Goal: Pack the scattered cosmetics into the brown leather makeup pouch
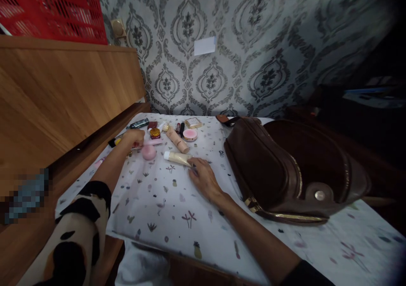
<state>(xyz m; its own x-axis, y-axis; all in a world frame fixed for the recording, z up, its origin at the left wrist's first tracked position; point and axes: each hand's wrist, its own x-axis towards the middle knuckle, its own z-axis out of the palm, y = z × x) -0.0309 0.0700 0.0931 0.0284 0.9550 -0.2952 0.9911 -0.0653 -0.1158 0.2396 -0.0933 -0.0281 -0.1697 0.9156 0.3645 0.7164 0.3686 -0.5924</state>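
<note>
My left hand is closed, fingers pointing down, at the left of a group of cosmetics. Its fingertips are hidden, so I cannot tell what they grip. Beside it lie a slim pink item and a round pink container. My right hand has its fingers around the end of a cream squeeze tube with a white cap, lying on the cloth. Behind it are a beige tube, a pink compact, a small gold-lidded jar and a clear flat case.
A large brown leather bag with gold zips stands at the right on the printed white tablecloth. Along the left rises a wooden cabinet with a red plastic basket on top. Patterned wallpaper covers the wall behind.
</note>
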